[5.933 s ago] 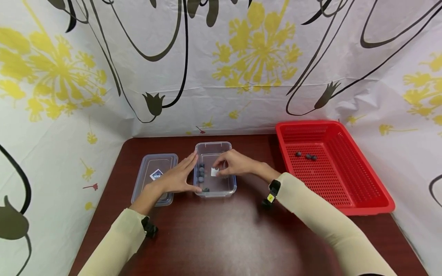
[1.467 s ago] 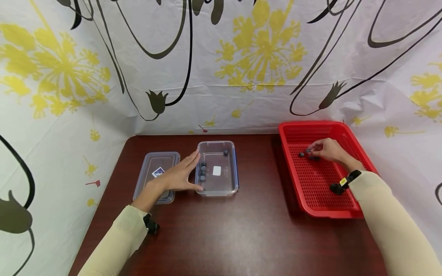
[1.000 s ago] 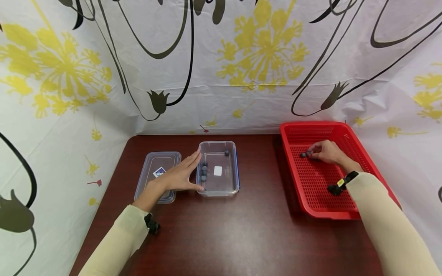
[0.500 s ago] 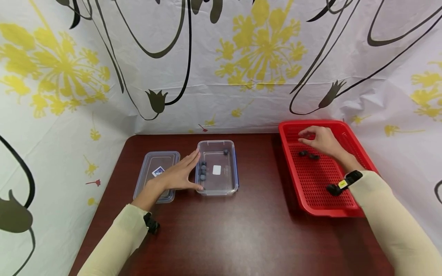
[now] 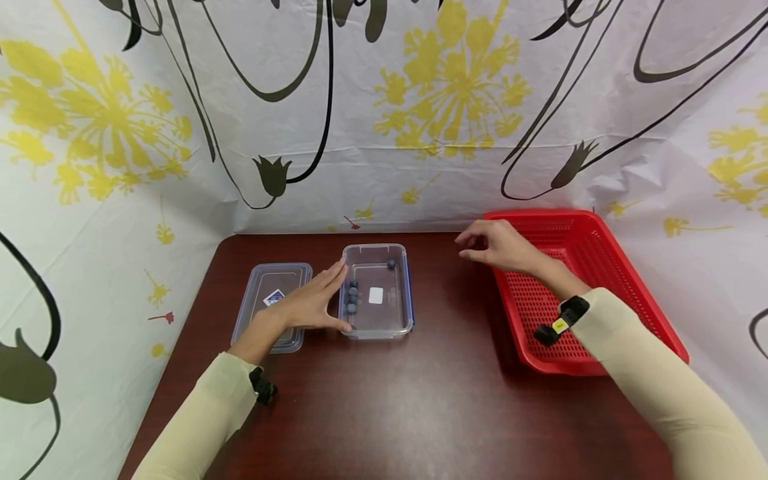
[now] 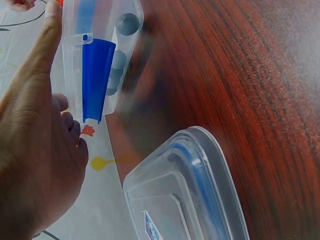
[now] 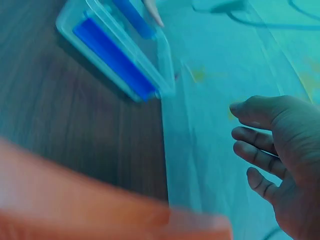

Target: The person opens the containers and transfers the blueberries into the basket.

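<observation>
My left hand (image 5: pixel 306 305) rests with fingers spread against the left side of a clear plastic box (image 5: pixel 393 327), fingertips at its left wall and thumb at the front corner. Inside the box, several dark blue-grey balls (image 5: pixel 352 300), like blueberries, line the left wall. Another ball (image 5: pixel 391 264) sits in the back right corner. My right hand (image 5: pixel 498 245) hovers over the left rim of a red basket (image 5: pixel 636 293), fingers loosely bent. In the right wrist view, its fingers (image 7: pixel 255 155) stand apart with nothing visible between them.
A clear lid (image 5: pixel 258 293) with a blue and white label lies left of the box, partly under my left hand. Blue clips (image 6: pixel 97 75) hang on the box sides. Patterned white cloth (image 5: pixel 360 167) rises behind the dark wooden table (image 5: pixel 384 407).
My right hand has moved left from inside the basket towards the box. Since the oldest frame, a ball has appeared in the box's back right corner. The left hand has stayed put.
</observation>
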`<state>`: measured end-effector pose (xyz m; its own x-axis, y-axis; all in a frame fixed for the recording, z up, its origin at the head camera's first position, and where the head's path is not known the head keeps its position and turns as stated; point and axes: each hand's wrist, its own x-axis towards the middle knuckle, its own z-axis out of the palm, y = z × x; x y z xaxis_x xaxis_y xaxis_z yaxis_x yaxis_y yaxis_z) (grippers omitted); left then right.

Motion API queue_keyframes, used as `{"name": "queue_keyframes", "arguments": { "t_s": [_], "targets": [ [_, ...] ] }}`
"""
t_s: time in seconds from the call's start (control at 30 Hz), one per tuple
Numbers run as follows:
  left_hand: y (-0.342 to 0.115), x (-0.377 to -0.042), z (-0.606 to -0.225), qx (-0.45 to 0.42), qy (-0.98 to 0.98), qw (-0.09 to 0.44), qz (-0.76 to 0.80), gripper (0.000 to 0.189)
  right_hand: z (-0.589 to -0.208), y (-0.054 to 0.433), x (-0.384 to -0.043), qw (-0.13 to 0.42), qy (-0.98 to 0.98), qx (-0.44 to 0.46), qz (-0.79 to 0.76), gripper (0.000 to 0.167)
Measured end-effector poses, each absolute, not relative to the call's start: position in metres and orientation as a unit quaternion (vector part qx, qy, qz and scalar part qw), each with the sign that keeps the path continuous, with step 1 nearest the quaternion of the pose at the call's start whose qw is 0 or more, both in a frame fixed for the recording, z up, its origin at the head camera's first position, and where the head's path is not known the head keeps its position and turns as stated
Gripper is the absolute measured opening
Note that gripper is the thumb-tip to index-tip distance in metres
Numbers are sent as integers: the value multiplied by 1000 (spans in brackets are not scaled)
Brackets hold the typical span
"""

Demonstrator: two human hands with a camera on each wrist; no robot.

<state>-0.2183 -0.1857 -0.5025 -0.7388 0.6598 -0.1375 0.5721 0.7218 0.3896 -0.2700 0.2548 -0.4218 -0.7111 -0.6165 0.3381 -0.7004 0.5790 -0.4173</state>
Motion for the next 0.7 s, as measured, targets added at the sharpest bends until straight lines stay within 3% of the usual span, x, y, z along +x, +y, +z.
{"name": "queue_keyframes", "arguments": {
  "t_s": [0.7],
  "targets": [
    [-185, -218, -498, 330, 920, 141, 156, 138, -466, 115, -252, -68, -825, 486, 281, 21]
  ]
}}
